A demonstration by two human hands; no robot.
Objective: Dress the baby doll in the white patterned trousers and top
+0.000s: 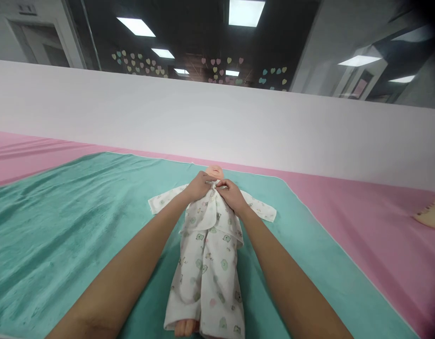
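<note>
Fingers pinched together, the left hand (200,186) and right hand (232,195) hold the neck of a white shirt (202,215), dotted with green and pink prints, on a doll (215,172) in matching trousers (220,263), lying mid-frame on a teal blanket (79,226).

Head-worn view; forward and downward

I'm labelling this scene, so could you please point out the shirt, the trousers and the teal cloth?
Shirt (205,213): head view, on its front panel.
Trousers (218,278): head view, on one leg.
Teal cloth (79,226): head view, on a bare stretch.
</note>
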